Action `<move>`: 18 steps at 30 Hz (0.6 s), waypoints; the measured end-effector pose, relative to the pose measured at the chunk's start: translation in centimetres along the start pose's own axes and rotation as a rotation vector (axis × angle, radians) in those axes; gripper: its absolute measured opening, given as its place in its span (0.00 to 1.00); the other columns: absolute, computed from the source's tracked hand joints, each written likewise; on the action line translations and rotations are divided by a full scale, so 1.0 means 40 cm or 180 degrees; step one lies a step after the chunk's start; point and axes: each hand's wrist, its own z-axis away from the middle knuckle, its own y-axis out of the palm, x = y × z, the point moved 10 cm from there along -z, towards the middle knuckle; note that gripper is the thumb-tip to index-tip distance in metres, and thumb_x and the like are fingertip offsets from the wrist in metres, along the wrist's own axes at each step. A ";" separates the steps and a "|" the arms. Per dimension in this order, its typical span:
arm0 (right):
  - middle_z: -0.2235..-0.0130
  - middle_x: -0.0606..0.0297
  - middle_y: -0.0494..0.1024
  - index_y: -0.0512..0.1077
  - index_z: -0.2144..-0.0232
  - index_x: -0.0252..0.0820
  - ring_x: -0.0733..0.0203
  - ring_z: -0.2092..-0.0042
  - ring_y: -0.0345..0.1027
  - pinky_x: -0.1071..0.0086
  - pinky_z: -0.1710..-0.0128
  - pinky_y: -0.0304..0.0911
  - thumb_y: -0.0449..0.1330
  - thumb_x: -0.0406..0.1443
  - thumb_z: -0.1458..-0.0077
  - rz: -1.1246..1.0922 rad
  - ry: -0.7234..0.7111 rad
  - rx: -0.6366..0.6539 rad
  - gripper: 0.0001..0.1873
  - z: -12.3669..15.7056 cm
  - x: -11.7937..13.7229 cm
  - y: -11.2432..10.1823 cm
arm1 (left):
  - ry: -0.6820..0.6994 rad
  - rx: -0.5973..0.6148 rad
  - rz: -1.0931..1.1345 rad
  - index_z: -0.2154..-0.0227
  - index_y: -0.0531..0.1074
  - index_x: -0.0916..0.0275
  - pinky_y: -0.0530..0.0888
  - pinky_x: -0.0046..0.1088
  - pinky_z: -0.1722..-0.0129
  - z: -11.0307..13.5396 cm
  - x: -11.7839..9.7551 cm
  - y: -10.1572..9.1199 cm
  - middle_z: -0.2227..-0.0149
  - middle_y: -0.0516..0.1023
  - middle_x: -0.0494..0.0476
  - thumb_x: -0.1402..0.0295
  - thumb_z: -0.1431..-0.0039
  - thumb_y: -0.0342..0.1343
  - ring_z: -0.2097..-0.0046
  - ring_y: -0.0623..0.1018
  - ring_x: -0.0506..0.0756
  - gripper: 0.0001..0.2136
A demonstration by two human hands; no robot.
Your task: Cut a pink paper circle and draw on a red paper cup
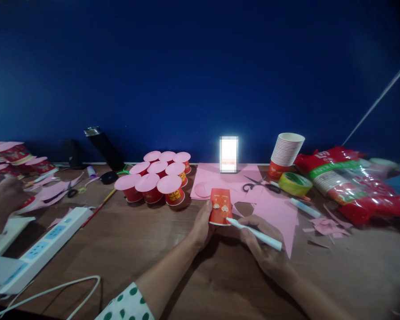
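Note:
My left hand [202,226] grips a red paper cup [220,206], held upside down on the wooden table near pink paper sheets [270,205]. My right hand [265,246] is closed round a white pen-like stick [255,234] whose tip touches the cup's lower edge. Behind the cup lies a cut pink paper circle [202,190]. To the left, several upturned red cups capped with pink discs [158,181] stand in a cluster.
Black scissors [260,184], a yellow-green tape roll [295,183], a stack of paper cups [284,153] and a red plastic bag [350,182] lie at right. A white power strip [42,249] and another person's hand [3,200] are at left. A bright phone screen [228,154] leans on the blue wall.

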 end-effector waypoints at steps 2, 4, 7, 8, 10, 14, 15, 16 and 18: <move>0.68 0.59 0.78 0.71 0.63 0.40 0.60 0.69 0.72 0.72 0.75 0.66 0.56 0.35 0.42 -0.0038 0.0001 0.0081 0.06 0.000 -0.002 0.006 | 0.0008 -0.0048 0.0010 0.56 0.73 0.70 0.70 0.42 0.48 -0.001 0.000 -0.004 0.55 0.79 0.68 0.51 0.46 0.57 0.50 0.76 0.64 0.25; 0.69 0.59 0.77 0.71 0.64 0.40 0.60 0.70 0.71 0.72 0.76 0.64 0.56 0.35 0.43 -0.0097 0.0043 0.0161 0.06 0.003 -0.007 0.013 | 0.0006 -0.0120 0.0013 0.58 0.74 0.70 0.70 0.41 0.48 -0.001 0.000 -0.010 0.55 0.79 0.67 0.52 0.46 0.57 0.51 0.77 0.64 0.24; 0.69 0.60 0.76 0.71 0.64 0.40 0.62 0.71 0.69 0.73 0.77 0.62 0.55 0.36 0.42 -0.0183 0.0196 0.0123 0.06 0.007 -0.020 0.011 | -0.0052 -0.0166 -0.0003 0.59 0.74 0.70 0.71 0.41 0.49 0.002 0.002 -0.012 0.56 0.79 0.67 0.52 0.46 0.57 0.52 0.77 0.64 0.23; 0.70 0.60 0.76 0.71 0.65 0.40 0.62 0.72 0.68 0.73 0.77 0.62 0.55 0.36 0.41 -0.0213 0.0230 0.0099 0.06 0.007 -0.024 0.009 | -0.0080 -0.0144 -0.0003 0.58 0.74 0.70 0.71 0.41 0.50 0.003 0.003 -0.009 0.56 0.79 0.67 0.52 0.46 0.57 0.52 0.77 0.64 0.24; 0.70 0.61 0.75 0.71 0.65 0.41 0.64 0.73 0.67 0.73 0.78 0.61 0.55 0.36 0.41 -0.0255 0.0251 0.0099 0.06 0.008 -0.028 0.008 | -0.0117 -0.0083 0.0013 0.57 0.74 0.71 0.71 0.41 0.50 0.005 0.004 -0.002 0.56 0.79 0.68 0.51 0.45 0.56 0.51 0.77 0.64 0.25; 0.72 0.63 0.74 0.70 0.66 0.41 0.64 0.75 0.64 0.72 0.78 0.60 0.55 0.36 0.42 -0.0284 0.0268 0.0177 0.06 0.007 -0.032 0.014 | -0.0050 -0.0073 0.0004 0.57 0.74 0.71 0.71 0.40 0.50 0.006 0.000 -0.001 0.57 0.79 0.68 0.52 0.45 0.56 0.51 0.76 0.64 0.24; 0.72 0.63 0.74 0.70 0.66 0.41 0.64 0.75 0.64 0.72 0.78 0.60 0.55 0.36 0.42 -0.0284 0.0282 0.0193 0.06 0.006 -0.032 0.015 | -0.0021 -0.0085 -0.0001 0.58 0.74 0.70 0.71 0.40 0.51 0.005 -0.002 -0.003 0.57 0.79 0.68 0.52 0.46 0.57 0.51 0.77 0.64 0.24; 0.72 0.63 0.74 0.71 0.66 0.41 0.64 0.75 0.65 0.72 0.78 0.61 0.55 0.36 0.42 -0.0277 0.0294 0.0219 0.06 0.006 -0.031 0.016 | -0.0013 -0.0093 -0.0006 0.58 0.74 0.70 0.72 0.40 0.51 0.005 -0.001 -0.004 0.57 0.79 0.68 0.52 0.46 0.57 0.52 0.77 0.64 0.24; 0.71 0.62 0.75 0.71 0.66 0.41 0.64 0.74 0.66 0.72 0.77 0.61 0.55 0.36 0.42 -0.0247 0.0298 0.0259 0.06 0.005 -0.025 0.019 | -0.0027 -0.0111 -0.0021 0.58 0.75 0.70 0.72 0.41 0.51 0.004 0.001 -0.005 0.58 0.80 0.68 0.51 0.46 0.57 0.53 0.78 0.64 0.24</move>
